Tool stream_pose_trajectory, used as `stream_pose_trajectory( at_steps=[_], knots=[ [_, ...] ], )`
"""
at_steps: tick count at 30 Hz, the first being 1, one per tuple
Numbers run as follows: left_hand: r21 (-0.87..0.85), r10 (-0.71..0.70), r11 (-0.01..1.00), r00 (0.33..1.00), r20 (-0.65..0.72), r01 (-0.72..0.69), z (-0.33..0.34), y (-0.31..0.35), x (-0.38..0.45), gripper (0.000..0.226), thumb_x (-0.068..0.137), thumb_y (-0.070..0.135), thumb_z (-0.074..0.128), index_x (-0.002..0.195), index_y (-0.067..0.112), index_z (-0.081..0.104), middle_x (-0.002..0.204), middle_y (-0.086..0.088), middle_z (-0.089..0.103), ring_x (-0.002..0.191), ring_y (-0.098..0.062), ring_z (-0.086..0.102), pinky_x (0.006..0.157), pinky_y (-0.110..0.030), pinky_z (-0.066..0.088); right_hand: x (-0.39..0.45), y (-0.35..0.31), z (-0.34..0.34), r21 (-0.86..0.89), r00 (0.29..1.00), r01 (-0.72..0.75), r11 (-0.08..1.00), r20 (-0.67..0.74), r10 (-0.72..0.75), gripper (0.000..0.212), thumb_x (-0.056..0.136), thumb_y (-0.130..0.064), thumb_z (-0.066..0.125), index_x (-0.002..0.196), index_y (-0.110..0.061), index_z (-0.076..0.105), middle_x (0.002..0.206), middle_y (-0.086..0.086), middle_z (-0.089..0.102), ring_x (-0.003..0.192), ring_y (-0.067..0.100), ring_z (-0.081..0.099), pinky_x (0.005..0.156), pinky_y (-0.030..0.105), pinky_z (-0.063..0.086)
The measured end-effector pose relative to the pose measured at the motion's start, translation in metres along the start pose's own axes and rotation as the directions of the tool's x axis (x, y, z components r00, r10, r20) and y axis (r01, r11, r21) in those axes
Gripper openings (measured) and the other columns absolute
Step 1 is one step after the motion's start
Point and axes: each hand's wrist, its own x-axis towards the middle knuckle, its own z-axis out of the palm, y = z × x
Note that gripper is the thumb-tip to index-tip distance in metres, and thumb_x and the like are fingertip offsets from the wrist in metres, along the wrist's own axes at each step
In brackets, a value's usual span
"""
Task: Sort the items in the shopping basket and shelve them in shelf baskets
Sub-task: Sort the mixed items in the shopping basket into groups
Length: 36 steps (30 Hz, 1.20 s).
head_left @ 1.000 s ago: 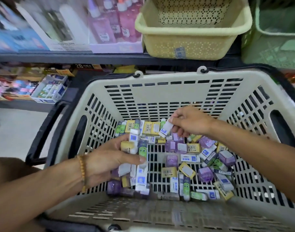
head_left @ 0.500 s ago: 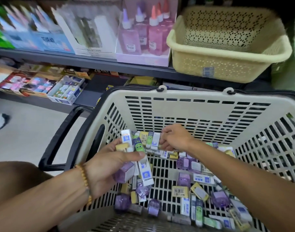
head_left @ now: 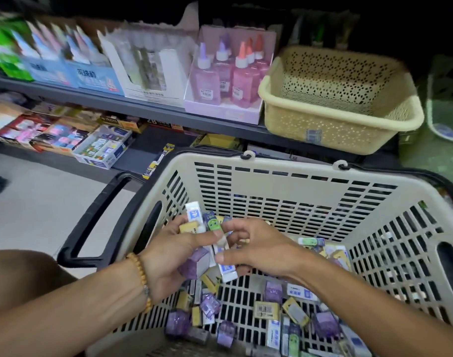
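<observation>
Fingers of my left hand (head_left: 168, 256) clutch a fistful of small boxed erasers (head_left: 210, 243) above the slotted beige plastic shopping basket's (head_left: 284, 184) left edge, my right hand (head_left: 256, 248) pinching 1; light, stiff, slippery-wrapped, best gripped across their flat faces.

The right hand (head_left: 256, 249) has left the far wall of the shopping basket (head_left: 292, 181) and come across to the left hand (head_left: 168, 258), its fingers now at the bunch of erasers (head_left: 215, 243) held there, toward 9 o'clock of its earlier spot.
</observation>
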Motion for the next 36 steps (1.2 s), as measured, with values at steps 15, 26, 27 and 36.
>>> stream_pose_trajectory(
  at_steps=[15,26,27,36],
  knots=[
    [0.122,0.03,0.992,0.997,-0.071,-0.022,-0.001,0.005,0.008,0.039,0.073,-0.01,0.071,0.105,0.011,0.061,0.095,-0.017,0.074,0.066,-0.024,0.069,0.061,-0.033,0.058,0.0,0.02,-0.025,-0.025,0.997,0.022,0.999,-0.079,-0.024,0.025,0.084,-0.006,0.073,0.108,-0.014,0.073,0.101,0.001,0.076,0.099,0.016,0.07,0.098,0.032,0.052],
    [0.205,-0.008,0.979,1.0,-0.027,0.014,0.0,0.004,0.01,0.045,0.07,0.0,0.077,0.111,0.011,0.061,0.09,-0.012,0.075,0.071,-0.024,0.071,0.072,-0.039,0.055,0.0,0.024,-0.024,0.118,0.997,0.051,0.992,-0.062,-0.043,0.028,0.087,-0.005,0.069,0.107,-0.023,0.071,0.105,-0.003,0.075,0.098,0.013,0.07,0.08,0.021,0.053],
    [0.193,-0.004,0.981,0.998,-0.056,0.015,-0.001,0.004,0.011,0.043,0.07,0.001,0.077,0.109,0.01,0.061,0.089,-0.013,0.075,0.07,-0.023,0.071,0.07,-0.038,0.056,0.002,0.028,-0.028,0.163,0.994,0.003,0.987,-0.112,0.015,0.026,0.087,-0.003,0.068,0.108,-0.019,0.07,0.104,0.0,0.075,0.095,0.017,0.071,0.078,0.024,0.054],
    [0.204,-0.014,0.979,0.998,-0.065,0.027,-0.004,0.005,0.014,0.033,0.079,0.012,0.075,0.107,0.012,0.06,0.081,-0.009,0.076,0.065,-0.021,0.069,0.07,-0.034,0.056,0.043,0.06,-0.033,-0.097,0.897,-0.268,0.958,-0.388,0.212,0.016,0.09,-0.008,0.067,0.09,0.006,0.073,0.104,0.017,0.073,0.068,0.014,0.061,0.051,0.02,0.048]
  ],
)
